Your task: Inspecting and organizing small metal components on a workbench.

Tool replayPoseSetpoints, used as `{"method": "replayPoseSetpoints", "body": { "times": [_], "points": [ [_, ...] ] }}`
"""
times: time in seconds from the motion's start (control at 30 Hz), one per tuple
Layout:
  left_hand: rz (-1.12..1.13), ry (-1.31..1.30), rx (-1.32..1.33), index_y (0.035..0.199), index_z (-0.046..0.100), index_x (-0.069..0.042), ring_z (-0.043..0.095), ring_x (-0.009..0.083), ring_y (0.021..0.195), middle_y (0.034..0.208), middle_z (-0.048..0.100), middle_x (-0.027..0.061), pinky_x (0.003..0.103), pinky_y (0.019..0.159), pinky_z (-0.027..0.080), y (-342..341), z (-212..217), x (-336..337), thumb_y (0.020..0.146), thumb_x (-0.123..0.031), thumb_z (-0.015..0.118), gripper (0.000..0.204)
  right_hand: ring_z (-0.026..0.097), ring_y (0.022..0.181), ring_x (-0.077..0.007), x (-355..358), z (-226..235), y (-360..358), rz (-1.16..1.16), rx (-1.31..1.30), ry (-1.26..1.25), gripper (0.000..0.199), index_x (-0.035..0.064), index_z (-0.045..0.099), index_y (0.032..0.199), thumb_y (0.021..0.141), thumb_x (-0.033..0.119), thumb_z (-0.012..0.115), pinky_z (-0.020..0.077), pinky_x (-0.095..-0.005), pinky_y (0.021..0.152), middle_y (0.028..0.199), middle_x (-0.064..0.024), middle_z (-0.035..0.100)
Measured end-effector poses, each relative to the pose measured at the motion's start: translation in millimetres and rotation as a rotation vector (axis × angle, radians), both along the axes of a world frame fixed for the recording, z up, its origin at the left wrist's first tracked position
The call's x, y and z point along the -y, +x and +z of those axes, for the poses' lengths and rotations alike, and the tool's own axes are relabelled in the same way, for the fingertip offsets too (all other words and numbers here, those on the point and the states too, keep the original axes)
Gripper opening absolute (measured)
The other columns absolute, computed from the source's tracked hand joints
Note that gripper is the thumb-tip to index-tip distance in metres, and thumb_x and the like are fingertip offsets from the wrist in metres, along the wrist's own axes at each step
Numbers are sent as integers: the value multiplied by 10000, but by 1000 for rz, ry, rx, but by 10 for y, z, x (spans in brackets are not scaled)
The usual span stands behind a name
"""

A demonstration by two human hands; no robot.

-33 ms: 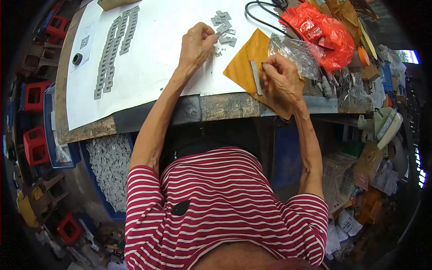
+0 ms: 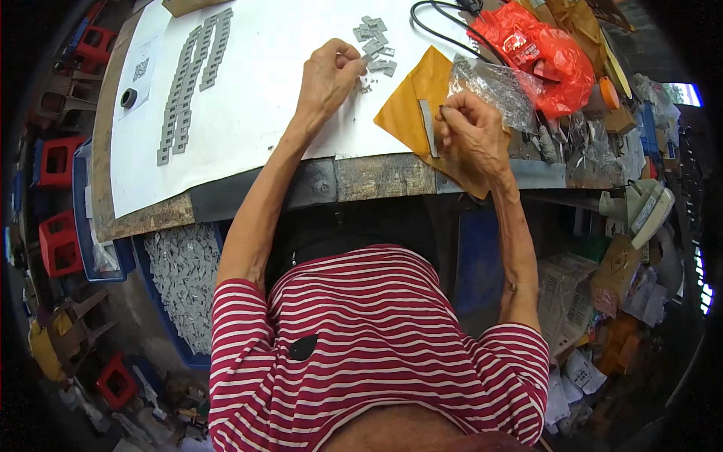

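Observation:
My left hand is closed in a pinch at a loose heap of small flat grey metal pieces. A grey piece shows at its fingertips. Tiny bits lie on the white sheet just below. My right hand is closed over a yellow-brown envelope or cloth, thumb and fingers pinching something small and dark that I cannot make out. Beside those fingers, a narrow grey strip lies on the yellow material. Further left, similar grey pieces stand in overlapping rows.
A white sheet covers the worktable. A black tape roll is at left. Clear plastic, a red plastic bag and a black cable crowd the right. A blue bin of metal parts stands below the table.

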State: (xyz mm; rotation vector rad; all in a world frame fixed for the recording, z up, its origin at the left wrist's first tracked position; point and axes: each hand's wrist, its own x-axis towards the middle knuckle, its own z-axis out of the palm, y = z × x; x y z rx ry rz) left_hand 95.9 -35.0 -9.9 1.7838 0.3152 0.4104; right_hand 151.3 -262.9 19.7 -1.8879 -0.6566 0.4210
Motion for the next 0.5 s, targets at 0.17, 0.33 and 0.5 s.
{"method": "replayPoseSetpoints", "body": {
  "times": [0.17, 0.33, 0.5],
  "points": [
    [-165, -249, -52, 918, 552, 17, 520, 90, 622, 710, 603, 66, 219, 601, 432, -448, 154, 147, 810, -134, 566, 186, 507, 510, -81, -56, 81, -309, -42, -569, 265, 79, -24, 536, 831, 832, 55, 529, 418, -194, 470, 653, -47, 560],
    [-181, -422, -72, 948, 561, 5, 510, 70, 647, 747, 612, 45, 194, 610, 405, -736, 118, 253, 806, -111, 574, 184, 509, 541, -83, -267, 24, -495, -8, -736, 425, 104, -32, 534, 863, 835, 68, 541, 426, -198, 474, 720, -76, 571],
    [-136, -463, -34, 948, 561, 25, 522, 60, 645, 741, 584, 28, 186, 594, 436, -896, 143, 259, 766, -13, 565, 185, 503, 552, -83, -452, -55, -565, 30, -857, 458, 118, -38, 532, 869, 839, 76, 529, 424, -196, 472, 740, -87, 574]
  ]
}}
